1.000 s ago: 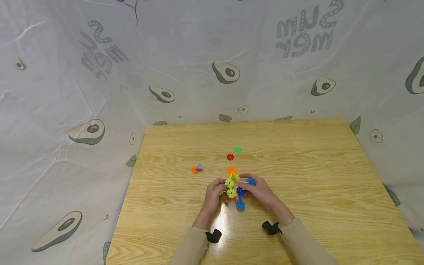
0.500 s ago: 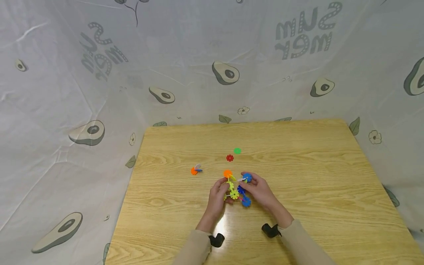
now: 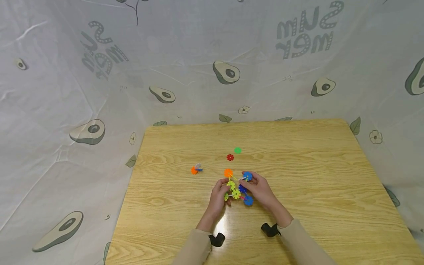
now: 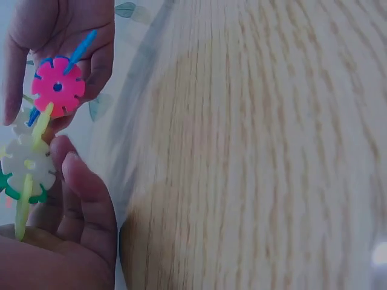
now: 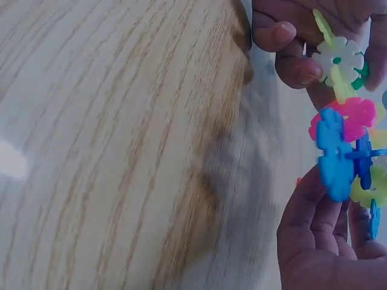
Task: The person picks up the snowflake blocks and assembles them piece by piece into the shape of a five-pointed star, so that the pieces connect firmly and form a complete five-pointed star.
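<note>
Between both hands is a cluster of interlocked, notched plastic building discs. My left hand [image 3: 216, 198] grips its left side by the yellow discs [image 3: 236, 194], fingers curled around behind. On the other side, my right hand [image 3: 263, 191] pinches the cluster near a blue disc [image 3: 247, 176]. Another blue disc [image 3: 248, 200] juts out at the near right, and an orange disc [image 3: 228, 172] tops the far end. From the left wrist, a pink disc [image 4: 58, 90] and a white disc [image 4: 24, 162] show joined by a yellow one. The right wrist view has a blue disc [image 5: 334, 154] standing edge-on beside the right fingers.
Beyond the hands lie a loose red disc [image 3: 230, 157] and a green disc [image 3: 237, 150] on the wooden table [image 3: 314, 158]. To the left sits a small joined group of orange, blue and whitish discs [image 3: 194, 170]. A patterned curtain [image 3: 198, 73] surrounds the table.
The cluster has turned in the hands: its near blue disc swung right and slightly away, its orange disc shifted left. My left hand moved a little right. The loose discs stayed put.
</note>
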The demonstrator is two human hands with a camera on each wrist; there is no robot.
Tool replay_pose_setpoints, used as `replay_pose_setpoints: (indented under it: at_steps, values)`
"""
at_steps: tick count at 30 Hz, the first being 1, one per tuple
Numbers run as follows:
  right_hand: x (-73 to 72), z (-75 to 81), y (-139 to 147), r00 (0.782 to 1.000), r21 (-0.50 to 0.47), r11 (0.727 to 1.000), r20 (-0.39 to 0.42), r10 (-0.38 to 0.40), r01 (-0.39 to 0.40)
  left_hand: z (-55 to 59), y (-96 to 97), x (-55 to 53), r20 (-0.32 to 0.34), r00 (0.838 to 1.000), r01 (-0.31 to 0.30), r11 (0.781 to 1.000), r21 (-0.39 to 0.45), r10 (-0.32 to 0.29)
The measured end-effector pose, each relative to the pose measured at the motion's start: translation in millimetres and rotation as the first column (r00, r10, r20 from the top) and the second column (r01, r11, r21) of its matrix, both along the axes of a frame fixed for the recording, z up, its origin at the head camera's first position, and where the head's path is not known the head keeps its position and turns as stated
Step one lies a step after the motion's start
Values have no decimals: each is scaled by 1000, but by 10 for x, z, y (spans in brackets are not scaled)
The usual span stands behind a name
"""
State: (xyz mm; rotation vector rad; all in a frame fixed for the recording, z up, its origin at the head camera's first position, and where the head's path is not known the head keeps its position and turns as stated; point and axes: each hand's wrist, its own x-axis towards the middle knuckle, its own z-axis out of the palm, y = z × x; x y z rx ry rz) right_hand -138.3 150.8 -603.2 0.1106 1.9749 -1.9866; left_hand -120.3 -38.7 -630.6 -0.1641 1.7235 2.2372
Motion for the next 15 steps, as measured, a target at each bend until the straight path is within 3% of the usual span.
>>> replay_pose_setpoints:
  at_steps: [6,15]
  values:
    - [22,-5,-9,1000,-6,1000,1,8,-8,-10,21,2,25,1000,8,999,52,-9]
    - [49,-50,-95,999,7,1000,-32,-20,20,-13,75,24,20,999,-44,993,112,42]
